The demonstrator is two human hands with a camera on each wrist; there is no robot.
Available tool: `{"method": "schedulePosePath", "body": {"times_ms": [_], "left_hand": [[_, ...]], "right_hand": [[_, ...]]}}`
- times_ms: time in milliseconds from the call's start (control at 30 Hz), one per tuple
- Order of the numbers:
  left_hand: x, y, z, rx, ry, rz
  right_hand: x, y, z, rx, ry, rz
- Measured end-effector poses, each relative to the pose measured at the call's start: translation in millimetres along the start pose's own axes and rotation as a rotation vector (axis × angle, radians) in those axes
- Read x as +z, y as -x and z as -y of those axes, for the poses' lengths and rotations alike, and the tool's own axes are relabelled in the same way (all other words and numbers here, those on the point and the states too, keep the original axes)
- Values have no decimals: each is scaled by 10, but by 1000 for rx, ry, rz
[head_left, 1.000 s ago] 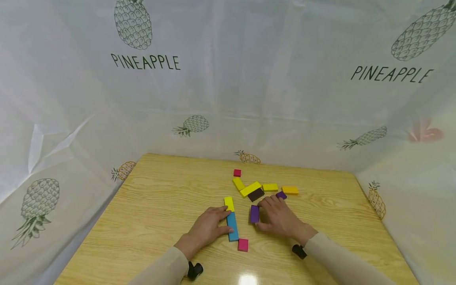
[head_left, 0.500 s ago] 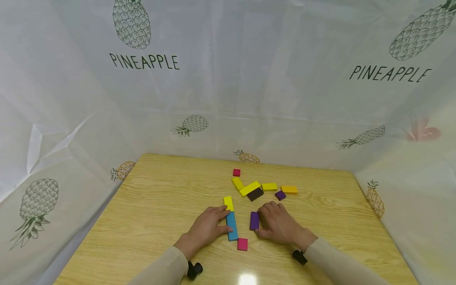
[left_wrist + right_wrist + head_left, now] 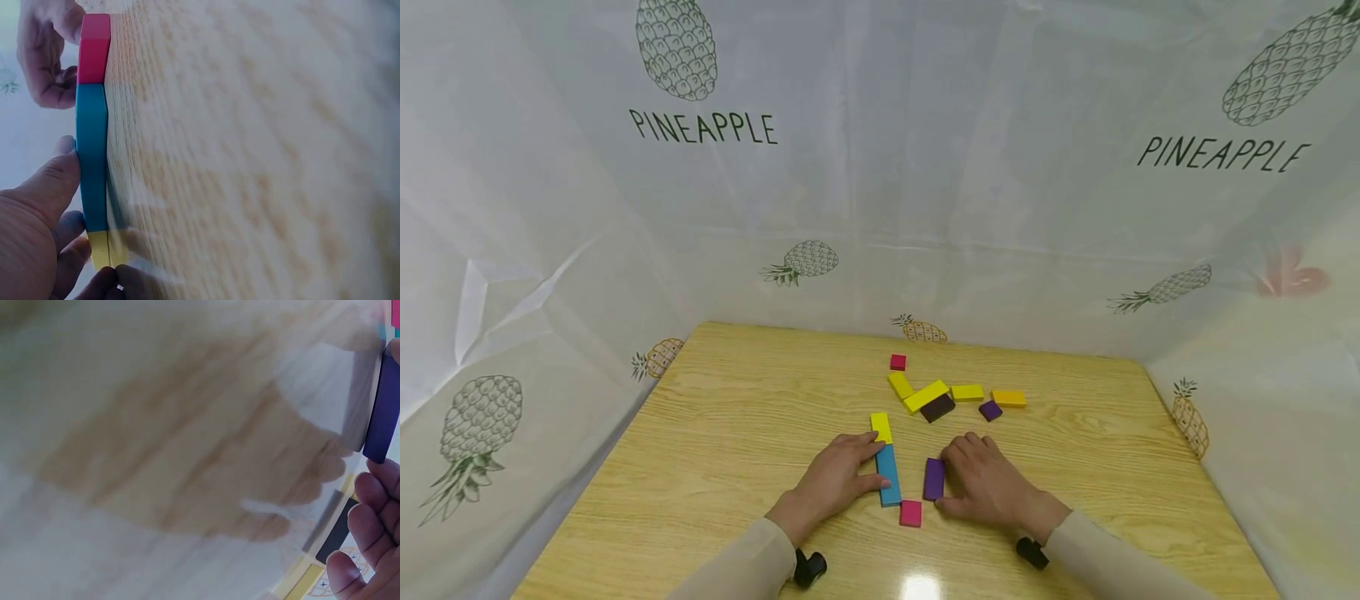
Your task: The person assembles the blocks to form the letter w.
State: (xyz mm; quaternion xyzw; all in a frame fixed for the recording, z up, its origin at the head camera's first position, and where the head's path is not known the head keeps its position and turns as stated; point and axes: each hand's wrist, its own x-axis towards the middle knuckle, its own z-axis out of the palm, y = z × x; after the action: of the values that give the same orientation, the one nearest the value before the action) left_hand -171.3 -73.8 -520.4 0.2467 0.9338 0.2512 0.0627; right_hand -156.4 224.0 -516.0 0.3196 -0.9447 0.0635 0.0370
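In the head view, a blue block (image 3: 888, 475) lies end to end with a yellow block (image 3: 881, 426), forming a strip. My left hand (image 3: 835, 477) rests on it, thumb on the blue block and fingertips near the joint with the yellow one. A pink square block (image 3: 911, 513) sits by the strip's near end. To the right, my right hand (image 3: 988, 481) pinches a purple block (image 3: 934, 479) along its length, thumb at the near end and index finger at the far end. The right wrist view also shows this purple block (image 3: 384, 409), partly cut off by the frame.
Farther back on the wooden table (image 3: 760, 375) lie a red block (image 3: 898, 362), several yellow blocks (image 3: 967, 393), a dark brown block (image 3: 937, 408), a small purple block (image 3: 990, 410) and an orange block (image 3: 1008, 398). A pineapple-print sheet (image 3: 925, 167) surrounds the table.
My right hand has drawn the purple block nearer to me, close to the pink block, uncovering the small purple block behind. My left hand stays on the blue and yellow strip.
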Motion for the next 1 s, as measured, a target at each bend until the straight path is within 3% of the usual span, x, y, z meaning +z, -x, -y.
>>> {"method": "schedulePosePath", "body": {"times_ms": [1000], "left_hand": [[3,3,-4,1,-4,-9]], "right_hand": [[32,50,61,6,-11,-26]]}}
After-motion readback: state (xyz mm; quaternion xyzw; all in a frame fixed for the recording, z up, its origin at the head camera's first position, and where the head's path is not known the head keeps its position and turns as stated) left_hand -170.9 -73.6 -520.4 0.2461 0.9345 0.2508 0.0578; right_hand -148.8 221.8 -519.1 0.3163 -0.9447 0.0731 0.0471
